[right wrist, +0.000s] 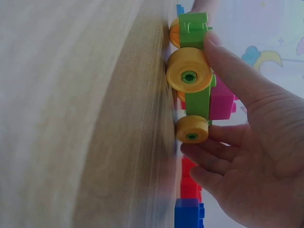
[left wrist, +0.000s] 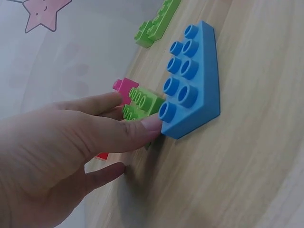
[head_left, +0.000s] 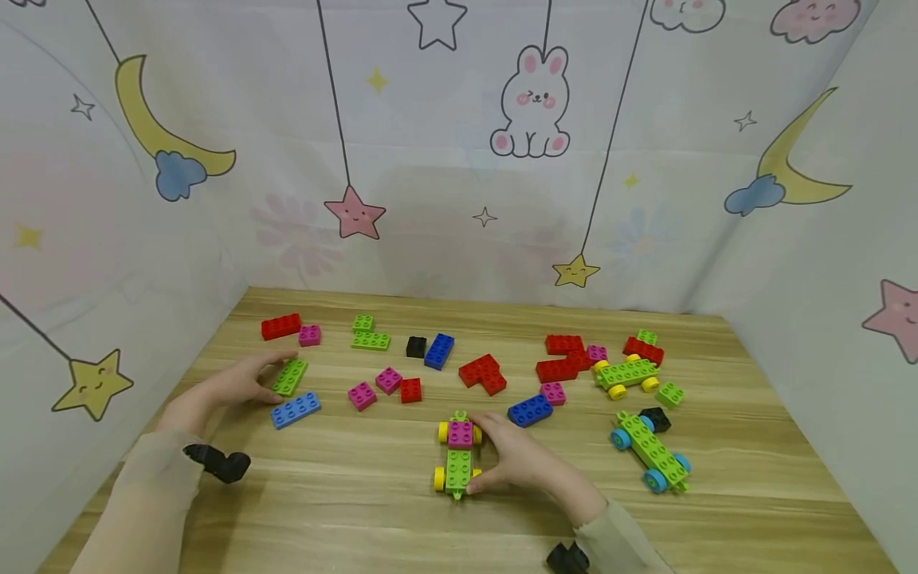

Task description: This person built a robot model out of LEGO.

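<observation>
Gripping: right hand [head_left: 518, 454] fingers — yellow-wheeled car [head_left: 458, 472] | pinching: left hand [head_left: 240, 380] fingers — lime brick [head_left: 290, 377] | light-blue brick [head_left: 296, 410] just beside

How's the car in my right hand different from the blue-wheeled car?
The held car has yellow wheels; the blue-wheeled car has blue ones. The held car carries a pink brick; the blue-wheeled car has none. The held car points straight ahead; the blue-wheeled car sits slanted. Both have green studded bases.

Toward your counter's [head_left: 358, 510] right edge you see a blue-wheeled green car [head_left: 653, 451]; a red brick [head_left: 280, 326] lies by the far-left corner, a rabbit-printed cloth [head_left: 437, 135] beyond the far edge.
</observation>
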